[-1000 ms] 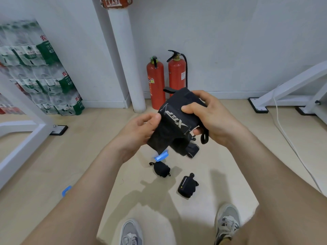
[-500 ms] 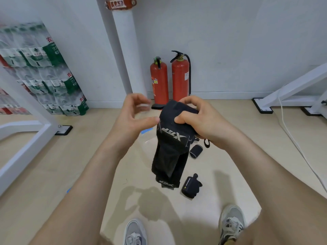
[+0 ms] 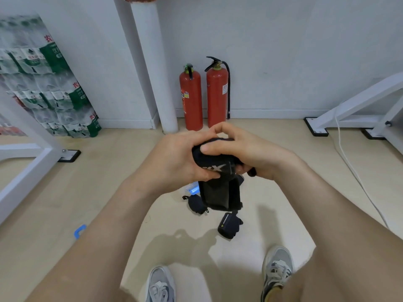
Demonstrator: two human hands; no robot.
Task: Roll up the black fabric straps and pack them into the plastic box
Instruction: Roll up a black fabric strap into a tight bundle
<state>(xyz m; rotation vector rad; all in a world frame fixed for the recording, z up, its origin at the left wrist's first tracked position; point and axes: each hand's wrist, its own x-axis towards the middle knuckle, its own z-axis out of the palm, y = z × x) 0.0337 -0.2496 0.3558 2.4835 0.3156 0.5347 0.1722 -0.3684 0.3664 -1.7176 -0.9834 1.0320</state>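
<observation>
Head view: both hands meet in front of the person, above the floor. The left hand (image 3: 181, 158) grips the strap (image 3: 220, 190) from its left side, thumb pressed across the front just under the white lettering. The right hand (image 3: 246, 149) clasps the same strap from the right, thumb lying over the top of the bundled upper part and fingers curled round behind it. The upper part of the strap is bunched into a thick wad between the two palms. The loose remainder hangs straight down below the hands, its long axis upright and its free end pointing at the floor.

Under the hands, on the floor, lies a small roll (image 3: 196, 204), just left of the hanging end. A labelled roll (image 3: 228, 225) lies below and right of it, apart. A blue plastic part (image 3: 194, 190) peeks out below the left hand, mostly hidden by the strap. Two extinguishers (image 3: 204, 99) stand beyond the hands by the wall.
</observation>
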